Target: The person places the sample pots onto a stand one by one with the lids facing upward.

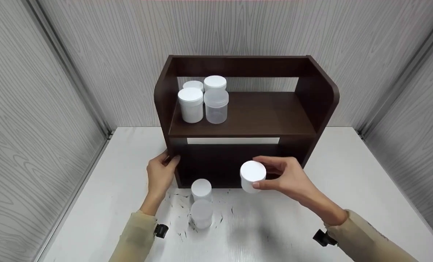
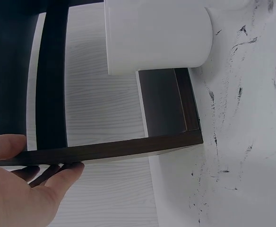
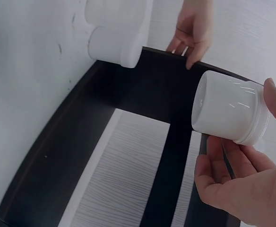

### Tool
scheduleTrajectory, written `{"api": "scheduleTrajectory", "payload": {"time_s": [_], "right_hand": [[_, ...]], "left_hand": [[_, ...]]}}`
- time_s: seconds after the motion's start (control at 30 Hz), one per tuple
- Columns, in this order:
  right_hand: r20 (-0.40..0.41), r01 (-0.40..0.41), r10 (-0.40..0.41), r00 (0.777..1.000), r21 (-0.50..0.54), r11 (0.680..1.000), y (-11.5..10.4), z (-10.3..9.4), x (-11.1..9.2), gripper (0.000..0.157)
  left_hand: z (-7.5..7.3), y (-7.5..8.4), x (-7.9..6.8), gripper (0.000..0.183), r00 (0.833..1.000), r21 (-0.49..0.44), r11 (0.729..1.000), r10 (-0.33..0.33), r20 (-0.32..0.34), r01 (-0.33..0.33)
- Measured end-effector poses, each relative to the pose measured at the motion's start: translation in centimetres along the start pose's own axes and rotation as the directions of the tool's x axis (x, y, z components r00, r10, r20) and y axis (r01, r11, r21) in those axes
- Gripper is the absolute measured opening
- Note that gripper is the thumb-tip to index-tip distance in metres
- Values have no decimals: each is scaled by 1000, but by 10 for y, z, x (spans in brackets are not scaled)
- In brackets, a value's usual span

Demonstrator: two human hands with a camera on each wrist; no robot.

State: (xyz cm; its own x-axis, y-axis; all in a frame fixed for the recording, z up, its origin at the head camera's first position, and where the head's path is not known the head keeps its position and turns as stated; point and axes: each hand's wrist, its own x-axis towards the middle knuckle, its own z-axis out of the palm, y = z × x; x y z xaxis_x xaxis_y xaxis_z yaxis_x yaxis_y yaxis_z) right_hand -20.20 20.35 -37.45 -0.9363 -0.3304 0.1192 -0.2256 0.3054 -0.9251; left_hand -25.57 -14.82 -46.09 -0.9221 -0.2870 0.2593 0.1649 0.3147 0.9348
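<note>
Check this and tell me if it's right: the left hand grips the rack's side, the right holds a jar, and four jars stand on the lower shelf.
Not quite: the head view shows the four jars on the upper shelf, not the lower. The left hand does grip the rack's side, and the right hand holds a jar.

Table [image 1: 358, 182]: a plain white top, stretching out between three pale panels.
Back panel [image 1: 136, 72]: rises behind the table's far edge, light grey, its printed wood grain running mostly up and down.
Left panel [image 1: 20, 109]: stands along the table's left side, the grain bending into broad loops low down.
Right panel [image 1: 413, 127]: borders the table's right side, patterned in similar grey lines.
Corner strips [image 1: 68, 65]: grey uprights above the table's two far corners.
Dark marks [image 2: 211, 96]: small blackish scuffs and specks scattered over the table's surface.
</note>
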Motion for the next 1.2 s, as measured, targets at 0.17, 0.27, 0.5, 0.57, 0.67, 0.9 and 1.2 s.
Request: {"api": "scheduleTrajectory", "payload": {"time_s": [0.17,0.27,0.5,0.57,0.67,0.9,1.2], "right_hand": [[-6,6,-6,1000,23,1000,-17,-6,4,66],[-10,11,-10,1000,30,999,-26,-9,6,65],[-32,27,-25,999,68,997,-49,-17,14,62],[-46,33,-29,999,94,995,-55,-20,16,62],[-63,37,-30,998,114,993,-63,-24,20,61],[-94,58,-48,994,116,992,-75,-31,36,58],[-96,79,-65,993,151,985,-87,-41,63,57]], "left_hand": [[0,0,1,46,1000,-8,1000,-2,4,2],[0,0,0,46,1000,-7,1000,2,8,-2],[0,-1,-1,43,1000,-2,1000,1,4,-1],[0,0,-1,42,1000,3,1000,0,4,0],[0,0,-1,42,1000,4,1000,3,-2,-3],[0,-1,0,42,1000,12,1000,-2,-8,2],[0,0,0,44,1000,19,1000,-1,-2,1]]}}
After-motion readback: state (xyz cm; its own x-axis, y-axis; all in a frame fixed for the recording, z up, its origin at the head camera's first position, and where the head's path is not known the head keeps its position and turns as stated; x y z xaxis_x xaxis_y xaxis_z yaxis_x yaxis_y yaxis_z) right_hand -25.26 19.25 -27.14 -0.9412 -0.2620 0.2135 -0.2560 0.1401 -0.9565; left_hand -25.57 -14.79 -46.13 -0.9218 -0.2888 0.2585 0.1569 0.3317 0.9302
